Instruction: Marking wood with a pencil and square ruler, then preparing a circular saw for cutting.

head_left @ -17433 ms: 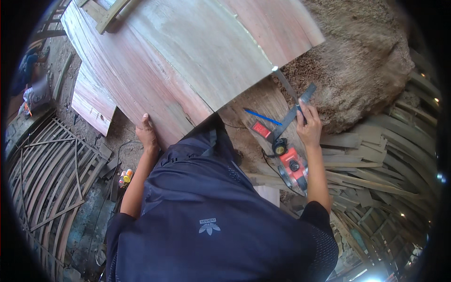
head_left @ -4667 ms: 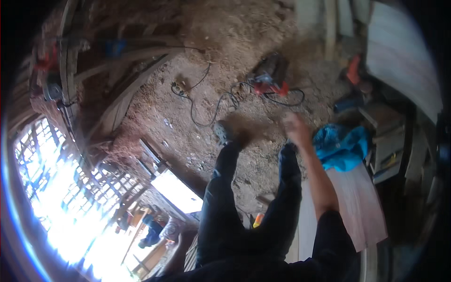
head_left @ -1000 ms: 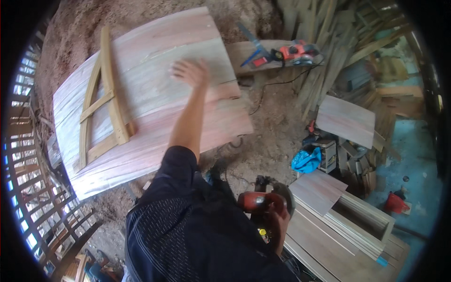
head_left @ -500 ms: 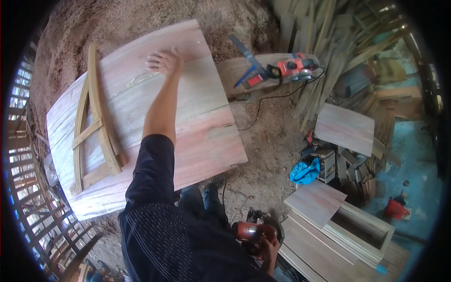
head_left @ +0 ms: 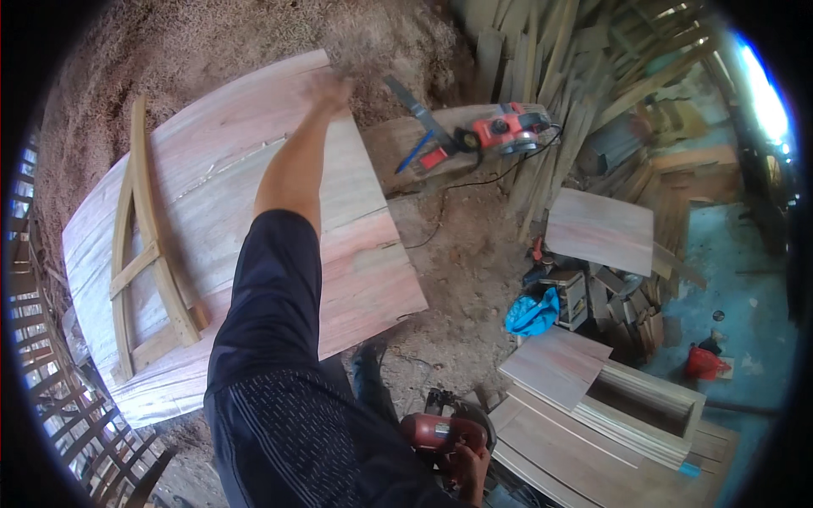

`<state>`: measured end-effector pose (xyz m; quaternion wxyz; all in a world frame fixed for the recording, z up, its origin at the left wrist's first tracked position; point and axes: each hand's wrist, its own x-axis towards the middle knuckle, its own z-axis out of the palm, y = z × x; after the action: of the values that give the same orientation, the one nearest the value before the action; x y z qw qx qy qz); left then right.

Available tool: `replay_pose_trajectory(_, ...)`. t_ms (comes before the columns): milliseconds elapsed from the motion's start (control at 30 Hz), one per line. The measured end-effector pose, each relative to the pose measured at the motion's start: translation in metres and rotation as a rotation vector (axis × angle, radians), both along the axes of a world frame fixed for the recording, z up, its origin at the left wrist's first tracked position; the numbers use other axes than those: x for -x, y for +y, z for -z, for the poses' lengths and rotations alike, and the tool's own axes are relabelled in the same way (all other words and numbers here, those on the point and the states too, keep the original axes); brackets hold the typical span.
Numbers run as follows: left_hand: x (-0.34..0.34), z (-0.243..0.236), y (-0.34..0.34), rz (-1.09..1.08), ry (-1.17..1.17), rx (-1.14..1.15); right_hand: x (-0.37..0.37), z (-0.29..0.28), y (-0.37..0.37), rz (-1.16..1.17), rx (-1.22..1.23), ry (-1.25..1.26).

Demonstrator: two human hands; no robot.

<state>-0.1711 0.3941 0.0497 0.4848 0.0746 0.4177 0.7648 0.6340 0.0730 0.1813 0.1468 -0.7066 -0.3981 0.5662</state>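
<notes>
A large, pale pinkish wooden panel lies in front of me. My left hand is at its far right corner, palm side down and smeared by motion; the fingers look spread and hold nothing. Whether it touches the wood I cannot tell. Low at the right, beside my legs, my right hand is closed around the handle of a red, corded-type power tool that looks like a circular saw. A joined frame of curved wooden strips rests on the panel's left side.
Beyond the panel, a plank carries a red power tool, a dark metal square and a blue pencil. A cord trails from it. Stacked boards, a wooden box frame and a blue bag are rightward.
My left hand has swept right across the panel to its far right corner. The right hand keeps its grip on the saw. The whole view has shifted slightly.
</notes>
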Motion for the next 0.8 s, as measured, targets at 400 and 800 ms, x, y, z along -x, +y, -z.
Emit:
replay_pose_trajectory(400, -0.312, -0.025, -0.343, -0.200, 0.616, 0.210, 0.066, -0.048, 0.056, -0.623, -0.445, -0.113)
replay_pose_trajectory(800, -0.436, 0.054, -0.573, -1.042, -0.221, 0.945, 0.153, -0.054, 0.072, -0.823, -0.347, 0.046)
